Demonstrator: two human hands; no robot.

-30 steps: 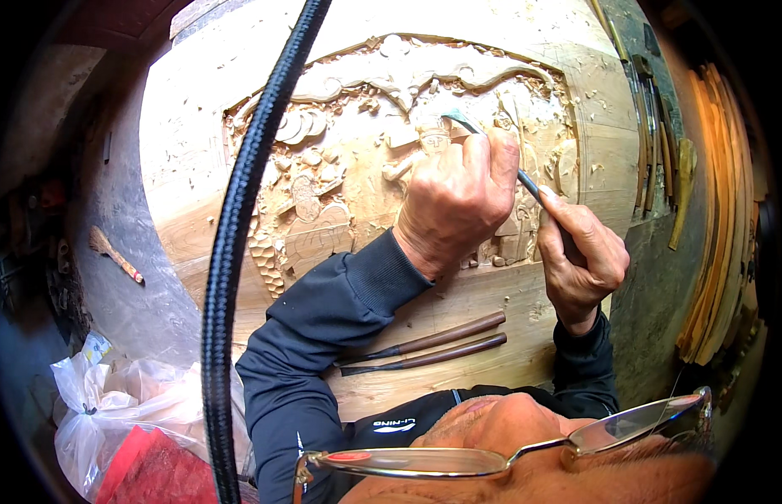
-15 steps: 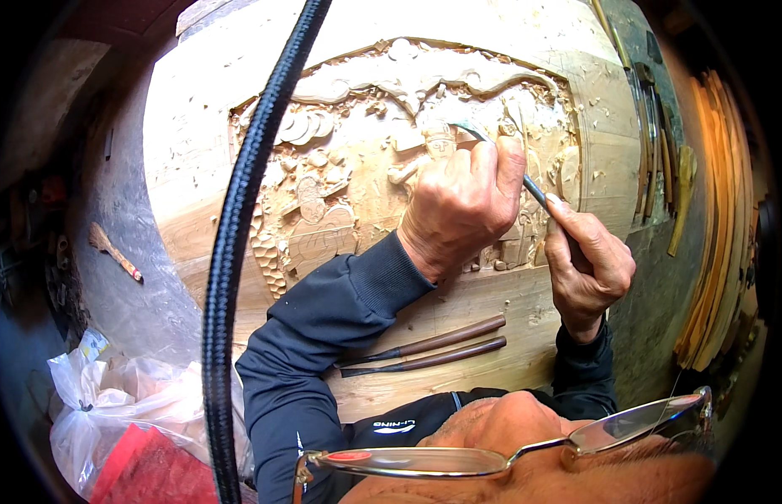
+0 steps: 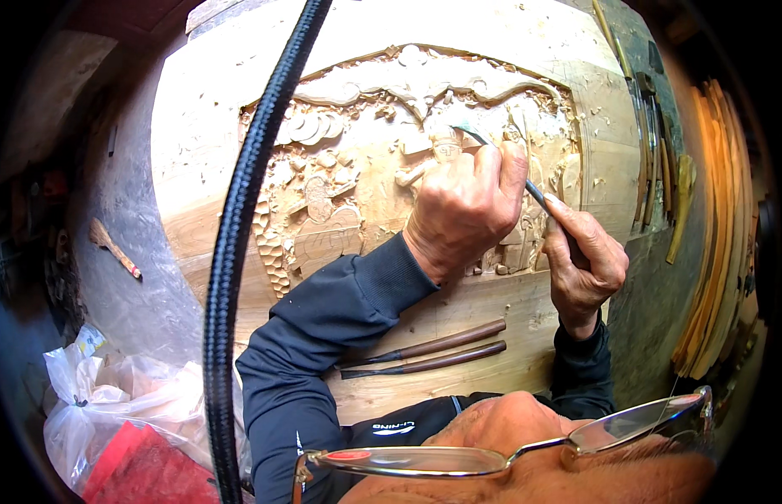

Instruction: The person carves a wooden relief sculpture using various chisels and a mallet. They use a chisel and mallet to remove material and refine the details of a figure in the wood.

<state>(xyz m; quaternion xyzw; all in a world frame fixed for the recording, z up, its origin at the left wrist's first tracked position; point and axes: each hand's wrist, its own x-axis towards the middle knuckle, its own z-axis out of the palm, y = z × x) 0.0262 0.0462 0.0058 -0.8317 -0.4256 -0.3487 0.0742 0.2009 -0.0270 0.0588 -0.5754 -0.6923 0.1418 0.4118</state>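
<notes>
My left hand is closed round the metal shank of a carving chisel. Its blade tip reaches the wood beside a small carved figure's head. Lower down, my right hand grips the same chisel toward its handle end, most of which the fingers hide. The tool slants from upper left to lower right across a carved wooden relief panel. Curling wood shavings and chips lie in the recessed carving. Part of the relief is hidden under my left hand and sleeve.
Two dark-handled chisels lie below the carving. A small brush rests at the left, above a clear plastic bag and a red cloth. More tools and wood strips are at right. A thick braided cable crosses the view.
The whole view has shifted slightly. Both hands keep their hold on the chisel, and its tip stays by the figure's head.
</notes>
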